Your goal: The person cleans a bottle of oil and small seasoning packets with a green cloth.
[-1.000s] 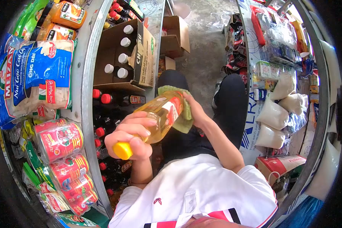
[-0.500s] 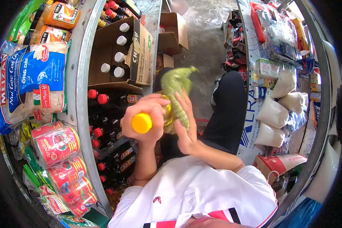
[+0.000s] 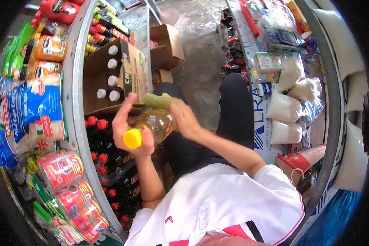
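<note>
A clear bottle [image 3: 155, 123] of golden liquid with a yellow cap lies tilted in front of my lap, its cap end toward me. My left hand [image 3: 125, 127] holds it near the neck, the thumb beside the cap and the fingers raised along the far side. Pressed to the bottle's body, my right hand [image 3: 186, 119] grips a green cloth [image 3: 158, 101], which lies over the bottle's far side. Part of the bottle's base is hidden behind the right hand and cloth.
On the left stand a cardboard box [image 3: 135, 69] of white-capped bottles and several red-capped dark bottles [image 3: 102, 158]. A shelf edge [image 3: 76, 74] carries a pasta bag [image 3: 37, 115] and red can packs [image 3: 61, 168]. White filled bags [image 3: 283, 106] lie at right.
The bottle and both hands have moved left in view, and the bottle has turned more sideways. The left hand's fingers have loosened and spread. The cloth has swung down against the bottle.
</note>
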A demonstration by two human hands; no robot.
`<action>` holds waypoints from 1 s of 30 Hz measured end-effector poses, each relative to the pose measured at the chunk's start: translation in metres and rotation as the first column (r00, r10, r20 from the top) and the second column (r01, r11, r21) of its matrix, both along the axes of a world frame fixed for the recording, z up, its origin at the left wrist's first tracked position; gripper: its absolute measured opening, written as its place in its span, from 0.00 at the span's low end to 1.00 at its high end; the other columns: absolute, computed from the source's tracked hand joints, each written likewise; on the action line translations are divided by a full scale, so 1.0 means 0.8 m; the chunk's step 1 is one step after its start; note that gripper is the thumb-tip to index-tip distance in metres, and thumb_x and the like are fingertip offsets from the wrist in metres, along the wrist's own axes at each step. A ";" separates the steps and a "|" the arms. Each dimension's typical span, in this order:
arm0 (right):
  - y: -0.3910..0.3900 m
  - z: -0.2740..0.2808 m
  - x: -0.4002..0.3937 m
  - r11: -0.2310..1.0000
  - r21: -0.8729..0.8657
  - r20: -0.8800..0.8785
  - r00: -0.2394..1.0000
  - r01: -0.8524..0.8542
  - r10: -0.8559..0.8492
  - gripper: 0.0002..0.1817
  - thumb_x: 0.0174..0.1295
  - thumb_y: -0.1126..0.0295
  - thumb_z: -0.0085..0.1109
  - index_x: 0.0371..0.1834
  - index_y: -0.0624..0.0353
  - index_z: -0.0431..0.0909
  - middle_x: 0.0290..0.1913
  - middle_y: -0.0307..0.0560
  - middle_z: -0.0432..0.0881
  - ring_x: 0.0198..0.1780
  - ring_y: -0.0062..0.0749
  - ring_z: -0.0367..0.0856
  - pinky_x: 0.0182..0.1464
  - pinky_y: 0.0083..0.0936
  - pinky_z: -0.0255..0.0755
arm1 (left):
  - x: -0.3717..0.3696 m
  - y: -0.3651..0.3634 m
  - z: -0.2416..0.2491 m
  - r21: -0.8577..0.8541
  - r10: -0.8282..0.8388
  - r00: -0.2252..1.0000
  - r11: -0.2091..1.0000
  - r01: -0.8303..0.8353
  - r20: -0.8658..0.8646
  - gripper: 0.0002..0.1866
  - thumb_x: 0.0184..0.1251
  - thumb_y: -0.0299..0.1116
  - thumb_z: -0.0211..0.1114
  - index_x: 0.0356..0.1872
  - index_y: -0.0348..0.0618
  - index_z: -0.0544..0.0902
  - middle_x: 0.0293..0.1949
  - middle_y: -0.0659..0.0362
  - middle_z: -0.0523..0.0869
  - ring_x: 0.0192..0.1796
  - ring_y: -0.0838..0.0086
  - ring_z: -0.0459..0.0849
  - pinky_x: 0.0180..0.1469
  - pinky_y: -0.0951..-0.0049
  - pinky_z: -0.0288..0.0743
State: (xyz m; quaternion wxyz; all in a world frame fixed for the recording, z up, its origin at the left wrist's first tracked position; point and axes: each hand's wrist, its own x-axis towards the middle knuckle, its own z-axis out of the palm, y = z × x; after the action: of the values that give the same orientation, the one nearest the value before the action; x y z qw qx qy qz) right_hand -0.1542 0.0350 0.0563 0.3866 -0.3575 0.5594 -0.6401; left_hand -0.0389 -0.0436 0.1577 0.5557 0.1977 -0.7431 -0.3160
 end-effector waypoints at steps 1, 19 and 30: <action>0.010 0.008 0.011 0.997 -0.050 -0.032 0.997 0.062 -0.063 0.26 0.77 0.55 0.47 0.66 0.62 0.78 0.67 0.60 0.79 0.70 0.56 0.74 0.74 0.44 0.63 | -0.001 -0.002 0.003 -0.014 0.004 0.999 1.000 -0.003 0.039 0.39 0.66 0.51 0.67 0.64 0.23 0.74 0.65 0.32 0.79 0.69 0.46 0.79 0.75 0.48 0.67; -0.027 -0.021 0.000 0.970 -0.240 -0.125 0.992 -0.033 0.003 0.22 0.76 0.58 0.49 0.61 0.60 0.83 0.56 0.57 0.87 0.59 0.51 0.84 0.65 0.41 0.73 | 0.039 -0.025 -0.010 0.036 -0.132 0.971 0.991 0.127 0.199 0.31 0.71 0.51 0.52 0.56 0.29 0.81 0.63 0.36 0.80 0.66 0.49 0.79 0.74 0.49 0.66; -0.013 0.090 0.029 0.858 -0.513 -0.496 0.809 0.021 -0.316 0.35 0.61 0.53 0.61 0.72 0.58 0.75 0.69 0.63 0.74 0.71 0.65 0.71 0.72 0.59 0.63 | 0.005 -0.006 -0.001 0.204 -0.039 0.999 0.978 0.032 0.030 0.38 0.72 0.56 0.61 0.67 0.29 0.75 0.67 0.42 0.77 0.67 0.55 0.78 0.72 0.55 0.69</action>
State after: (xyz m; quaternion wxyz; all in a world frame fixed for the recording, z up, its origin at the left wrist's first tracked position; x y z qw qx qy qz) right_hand -0.1306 0.0247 0.1284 0.0413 -0.5624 0.5002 -0.6571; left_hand -0.0347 -0.0487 0.1571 0.5141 0.2457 -0.7196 -0.3968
